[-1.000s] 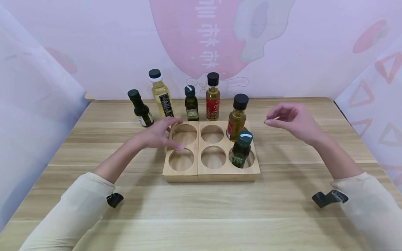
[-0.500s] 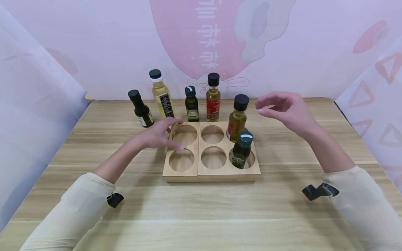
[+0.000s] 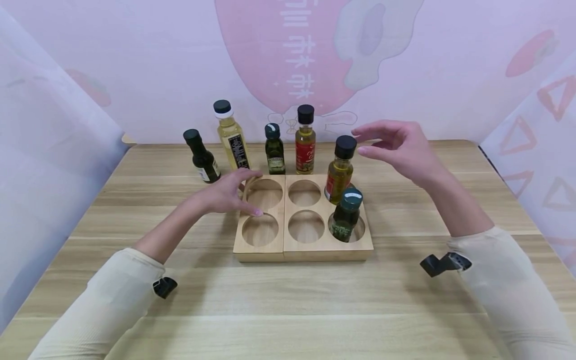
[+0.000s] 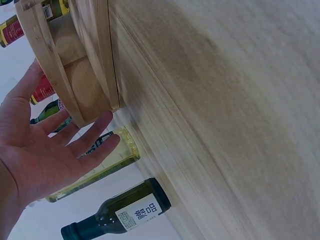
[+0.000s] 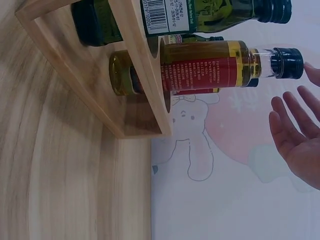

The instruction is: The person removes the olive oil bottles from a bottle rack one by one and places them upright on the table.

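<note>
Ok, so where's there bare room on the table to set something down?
The widest bare patch of table is in front of the wooden rack, between the sleeves. More lies to the rack's right, under the right forearm. It's crowded just behind the rack, where four bottles stand, and at its left end, where the left hand is.

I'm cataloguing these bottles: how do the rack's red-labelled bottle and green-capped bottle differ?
The red-labelled bottle looks golden under a black cap; the green-capped bottle looks dark green. The red-labelled bottle stands in a back hole, the green-capped bottle in a front hole. Both are capped and sit in the wooden rack.
</note>
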`<state>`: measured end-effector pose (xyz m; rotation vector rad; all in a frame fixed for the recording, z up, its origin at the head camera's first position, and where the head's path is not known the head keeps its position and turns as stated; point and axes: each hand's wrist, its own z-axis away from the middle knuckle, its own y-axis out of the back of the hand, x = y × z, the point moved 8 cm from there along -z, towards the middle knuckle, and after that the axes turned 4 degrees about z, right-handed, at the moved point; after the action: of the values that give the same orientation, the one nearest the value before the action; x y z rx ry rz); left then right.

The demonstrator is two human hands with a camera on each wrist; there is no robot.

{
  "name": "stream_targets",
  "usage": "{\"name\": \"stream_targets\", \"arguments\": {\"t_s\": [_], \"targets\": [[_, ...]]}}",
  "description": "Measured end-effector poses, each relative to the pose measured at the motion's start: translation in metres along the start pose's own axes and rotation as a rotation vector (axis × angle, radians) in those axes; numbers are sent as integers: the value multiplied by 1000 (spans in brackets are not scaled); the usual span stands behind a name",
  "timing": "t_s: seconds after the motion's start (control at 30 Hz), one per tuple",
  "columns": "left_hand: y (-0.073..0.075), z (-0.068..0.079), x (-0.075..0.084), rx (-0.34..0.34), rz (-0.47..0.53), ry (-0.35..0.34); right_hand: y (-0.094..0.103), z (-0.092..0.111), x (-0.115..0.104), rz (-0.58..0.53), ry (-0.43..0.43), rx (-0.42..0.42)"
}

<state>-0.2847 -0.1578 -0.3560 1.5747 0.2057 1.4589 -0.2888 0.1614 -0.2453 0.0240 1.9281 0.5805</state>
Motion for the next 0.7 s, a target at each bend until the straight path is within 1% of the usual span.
{"name": "stream_targets", "arguments": {"t_s": [0.17, 0.6, 0.7], "targets": [[0, 0, 0, -1, -6, 1, -4, -4, 0, -7, -8, -2], [0, 0, -1, 3, -3, -8, -20, -11, 5, -137, 1, -60], [0, -1, -1, 4, 6, -15, -22, -11, 5, -122, 6, -63]]}}
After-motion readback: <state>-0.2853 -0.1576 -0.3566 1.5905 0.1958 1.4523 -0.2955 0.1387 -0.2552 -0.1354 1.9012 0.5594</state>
